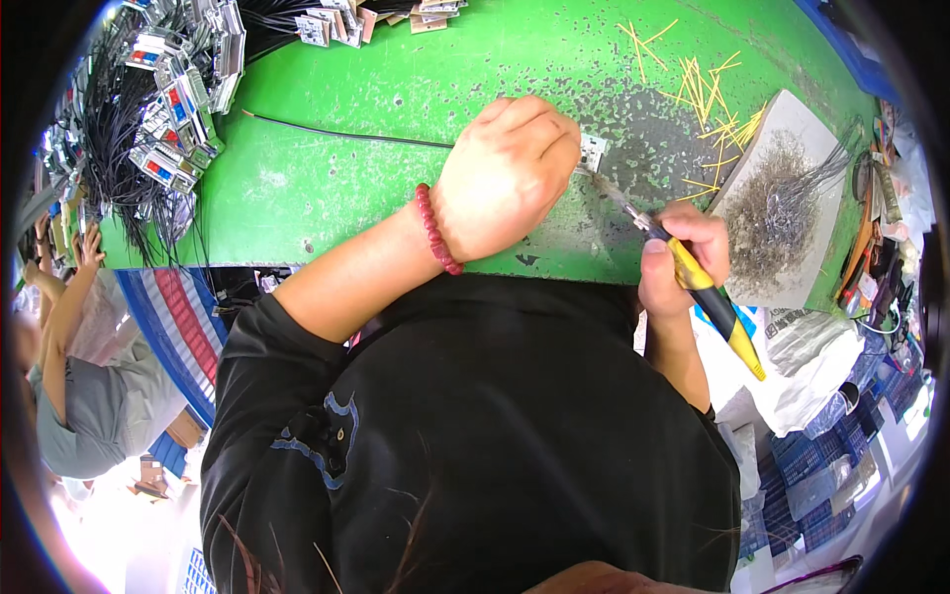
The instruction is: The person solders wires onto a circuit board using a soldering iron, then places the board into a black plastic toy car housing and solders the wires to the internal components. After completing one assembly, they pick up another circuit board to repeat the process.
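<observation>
My left hand (pixel 510 173), with a red bead bracelet at its wrist, is closed over a small white circuit board (pixel 593 150) at the green tabletop. Only the board's right end shows past my knuckles. A black wire (pixel 346 133) runs out leftward from under this hand; where it meets the board is hidden. In my right hand (pixel 685 252) I grip a soldering iron (pixel 727 322) by its yellow and black handle. Its metal tip points up and left, close beside the board. Whether the tip touches it I cannot make out.
Thin yellow sticks (pixel 708 94) lie scattered at the far right. Nearer, a pale board (pixel 732 203) carries dark debris and wire scraps. Black cables with metal-framed connectors (pixel 178 109) are heaped at the left, more boards (pixel 336 22) at the back. Another person's arm (pixel 69 307) shows far left.
</observation>
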`<state>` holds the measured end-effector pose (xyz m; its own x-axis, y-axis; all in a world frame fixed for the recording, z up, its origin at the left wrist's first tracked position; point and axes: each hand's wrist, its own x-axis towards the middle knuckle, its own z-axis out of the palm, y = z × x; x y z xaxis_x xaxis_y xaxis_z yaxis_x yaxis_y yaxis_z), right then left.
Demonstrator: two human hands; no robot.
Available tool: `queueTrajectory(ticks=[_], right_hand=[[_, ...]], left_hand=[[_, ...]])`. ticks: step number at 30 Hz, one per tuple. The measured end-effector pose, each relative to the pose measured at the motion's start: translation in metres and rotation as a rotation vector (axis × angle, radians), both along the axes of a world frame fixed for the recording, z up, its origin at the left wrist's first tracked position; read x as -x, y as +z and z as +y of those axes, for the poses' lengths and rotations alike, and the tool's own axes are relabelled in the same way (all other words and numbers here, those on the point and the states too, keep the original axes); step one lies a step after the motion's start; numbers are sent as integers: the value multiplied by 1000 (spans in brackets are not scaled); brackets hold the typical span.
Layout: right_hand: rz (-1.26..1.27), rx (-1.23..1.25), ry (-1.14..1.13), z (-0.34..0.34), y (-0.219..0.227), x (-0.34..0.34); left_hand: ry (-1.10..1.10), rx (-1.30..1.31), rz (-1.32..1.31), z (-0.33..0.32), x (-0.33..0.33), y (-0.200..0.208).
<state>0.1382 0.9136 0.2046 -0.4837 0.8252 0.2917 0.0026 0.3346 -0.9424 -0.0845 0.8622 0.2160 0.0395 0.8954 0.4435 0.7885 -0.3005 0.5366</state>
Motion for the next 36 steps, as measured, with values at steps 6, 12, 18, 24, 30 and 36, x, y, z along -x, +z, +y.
queueTrajectory(ticks=[6, 12, 18, 24, 30, 36], right_hand=[[58, 135, -88, -5, 8, 16], [-204, -295, 91, 17, 11, 40], [-219, -264, 87, 17, 8, 39], [-164, -245, 53, 23, -11, 26], [-181, -266, 88, 22, -7, 31], [-112, -78, 28, 20, -2, 31]], left_hand=[[-7, 4, 24, 0, 5, 2], [-35, -12, 59, -4, 3, -4], [-22, 40, -25, -11, 21, 12], [763, 72, 251, -36, 148, 62], [805, 460, 603, -40, 192, 67], [781, 288, 436, -63, 199, 103]])
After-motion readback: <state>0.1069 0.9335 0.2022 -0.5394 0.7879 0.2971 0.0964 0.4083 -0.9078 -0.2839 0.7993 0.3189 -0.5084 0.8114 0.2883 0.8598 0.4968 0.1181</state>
